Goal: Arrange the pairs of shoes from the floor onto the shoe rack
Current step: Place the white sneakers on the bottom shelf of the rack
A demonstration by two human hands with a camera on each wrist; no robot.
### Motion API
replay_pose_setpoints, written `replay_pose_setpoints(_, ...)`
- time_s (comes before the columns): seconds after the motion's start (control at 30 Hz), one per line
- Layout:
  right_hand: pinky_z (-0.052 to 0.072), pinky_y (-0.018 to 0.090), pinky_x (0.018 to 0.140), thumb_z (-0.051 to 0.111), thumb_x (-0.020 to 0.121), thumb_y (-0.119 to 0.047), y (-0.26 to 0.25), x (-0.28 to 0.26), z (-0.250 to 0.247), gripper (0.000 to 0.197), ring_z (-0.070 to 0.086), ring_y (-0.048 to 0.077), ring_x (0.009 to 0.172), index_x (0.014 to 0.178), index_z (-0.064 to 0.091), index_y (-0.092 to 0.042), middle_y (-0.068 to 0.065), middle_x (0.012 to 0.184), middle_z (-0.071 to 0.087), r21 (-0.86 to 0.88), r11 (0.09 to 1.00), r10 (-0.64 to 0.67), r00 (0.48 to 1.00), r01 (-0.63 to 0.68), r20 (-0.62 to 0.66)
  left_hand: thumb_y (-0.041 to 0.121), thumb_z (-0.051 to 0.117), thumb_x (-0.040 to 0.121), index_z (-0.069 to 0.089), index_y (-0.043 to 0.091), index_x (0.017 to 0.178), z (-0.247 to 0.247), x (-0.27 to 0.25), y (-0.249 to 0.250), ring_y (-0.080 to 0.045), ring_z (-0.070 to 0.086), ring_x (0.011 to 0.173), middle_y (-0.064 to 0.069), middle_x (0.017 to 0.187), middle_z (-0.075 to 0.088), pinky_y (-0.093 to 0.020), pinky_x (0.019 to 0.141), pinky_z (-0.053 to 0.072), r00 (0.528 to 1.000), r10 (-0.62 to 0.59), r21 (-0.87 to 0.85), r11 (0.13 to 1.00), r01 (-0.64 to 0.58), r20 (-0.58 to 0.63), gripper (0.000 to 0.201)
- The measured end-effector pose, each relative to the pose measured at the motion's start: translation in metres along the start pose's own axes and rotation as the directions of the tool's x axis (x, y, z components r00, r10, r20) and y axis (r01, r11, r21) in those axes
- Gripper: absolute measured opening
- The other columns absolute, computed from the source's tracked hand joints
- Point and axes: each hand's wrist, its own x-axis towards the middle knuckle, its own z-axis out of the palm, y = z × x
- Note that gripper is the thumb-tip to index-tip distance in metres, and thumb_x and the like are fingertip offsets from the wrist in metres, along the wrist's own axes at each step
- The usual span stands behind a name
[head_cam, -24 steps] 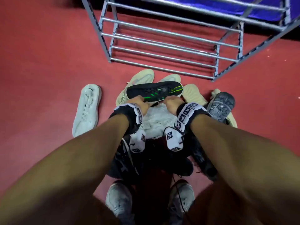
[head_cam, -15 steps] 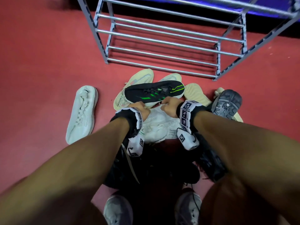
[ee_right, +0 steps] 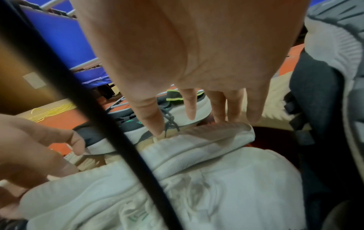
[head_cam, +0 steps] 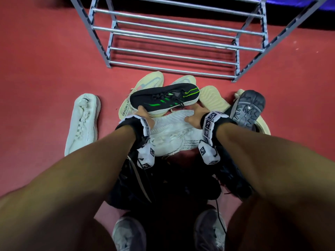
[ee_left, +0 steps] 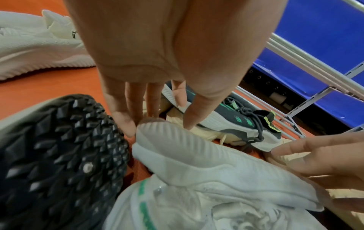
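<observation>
A person's two grey-white trainers (head_cam: 129,232) stand on a red floor (head_cam: 36,69) at the near edge of the head view, with a heap of dark shoes (head_cam: 163,187) just ahead of them. Both bare forearms reach forward over that heap. Under the wrists lies a white knit shoe (head_cam: 170,131) on its side. The left hand (head_cam: 143,113) has straight fingers reaching down to the toe of a black shoe with green stripes (head_cam: 163,100); the right hand (head_cam: 196,115) has straight fingers down at that shoe's heel end and on the white sole below. Neither hand curls round anything. Left of the left hand, a white shoe (head_cam: 82,124) lies alone on the floor. Right of the right hand, a grey-soled shoe (head_cam: 247,107) is tipped sole up beside cream shoes (head_cam: 211,96). Beyond the hands more cream shoes (head_cam: 150,82) lie against the black one. Farther still stands a metal shoe rack (head_cam: 172,51) with bare bars, and behind it a blue panel (ee_left: 315,38) over a dark strip
</observation>
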Motion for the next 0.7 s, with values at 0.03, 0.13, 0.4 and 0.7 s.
replay_pose_setpoints(0.03, 0.048, 0.040, 0.099, 0.062, 0.086, -0.041, 0.001, 0.001, -0.001, 0.065, 0.057, 0.035, 0.117, 0.144, 0.041, -0.020, 0.013, 0.134, 0.057, -0.021, 1.000, -0.005, 1.000, 0.005, 0.006, 0.018, 0.065, 0.086, 0.048, 0.004, 0.132, 0.001, 0.002, -0.001, -0.028, 0.057, 0.097, -0.018, 0.122, 0.062, -0.042, 0.092, 0.048, 1.000, 0.013, -0.030, 0.999, -0.014, -0.013, 0.051)
replay_pose_setpoints(0.13, 0.049, 0.042, 0.100, 0.065, 0.086, -0.032, 0.004, 0.004, -0.003, 0.058, 0.059, 0.033, 0.114, 0.138, 0.049, -0.011, 0.014, 0.131, 0.059, -0.052, 0.999, -0.010, 0.999, 0.013, 0.052, 0.016, 0.073, 0.082, 0.049, 0.004, 0.128, -0.002, 0.002, -0.005, -0.025, 0.052, 0.093, -0.011, 0.117, 0.058, -0.037, 0.083, 0.046, 0.998, 0.025, -0.089, 0.996, -0.020, 0.053, 0.053)
replay_pose_setpoints(0.4, 0.046, 0.029, 0.097, 0.077, 0.077, -0.022, 0.018, 0.013, 0.000, 0.092, 0.054, 0.028, 0.125, 0.154, 0.027, -0.024, 0.008, 0.143, 0.050, 0.000, 0.997, -0.077, 0.981, 0.078, 0.180, 0.022, 0.077, 0.083, 0.063, 0.009, 0.128, -0.015, -0.003, -0.014, -0.029, 0.060, 0.114, -0.008, 0.128, 0.063, -0.033, 0.100, 0.048, 0.948, 0.119, -0.157, 0.985, -0.075, 0.296, 0.049)
replay_pose_setpoints(0.7, 0.042, 0.033, 0.103, 0.066, 0.089, -0.029, 0.027, 0.017, 0.011, 0.069, 0.054, 0.031, 0.126, 0.151, 0.036, -0.024, 0.012, 0.142, 0.052, -0.191, 0.948, -0.248, 0.967, 0.253, 0.052, 0.035, 0.090, 0.065, 0.045, 0.034, 0.138, 0.006, -0.022, -0.017, -0.026, 0.049, 0.120, -0.006, 0.137, 0.039, -0.027, 0.090, 0.038, 0.926, 0.339, 0.234, 0.899, -0.371, 0.168, 0.086)
